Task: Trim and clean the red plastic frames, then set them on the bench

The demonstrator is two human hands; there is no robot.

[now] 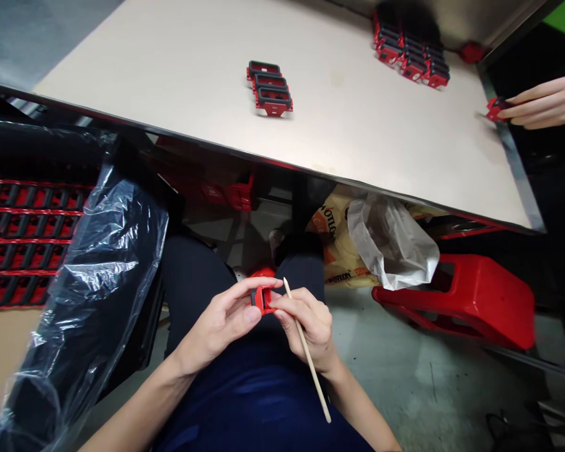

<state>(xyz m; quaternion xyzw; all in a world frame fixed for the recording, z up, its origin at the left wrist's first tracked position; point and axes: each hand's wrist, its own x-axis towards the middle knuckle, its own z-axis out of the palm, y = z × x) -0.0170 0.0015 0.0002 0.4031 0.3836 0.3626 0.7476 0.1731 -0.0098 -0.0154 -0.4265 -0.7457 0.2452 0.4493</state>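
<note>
Above my lap, my left hand [233,312] grips a small red and black plastic part [263,300] between thumb and fingers. My right hand [308,321] is closed around a thin wooden stick [307,351], whose pointed end sticks up past the fingers. The right fingertips touch or nearly touch the right side of the red part. Whether they also pinch the part is hard to make out. Several similar red and black parts [273,97] stand in a short row on the table.
The pale table [179,75] has a metal front edge. More red parts [412,59] stand at its back right, near another person's hand [548,100] holding one. On the left, plastic film [108,263] drapes beside a box of stacked red parts [23,245]. A red stool [489,301] stands right.
</note>
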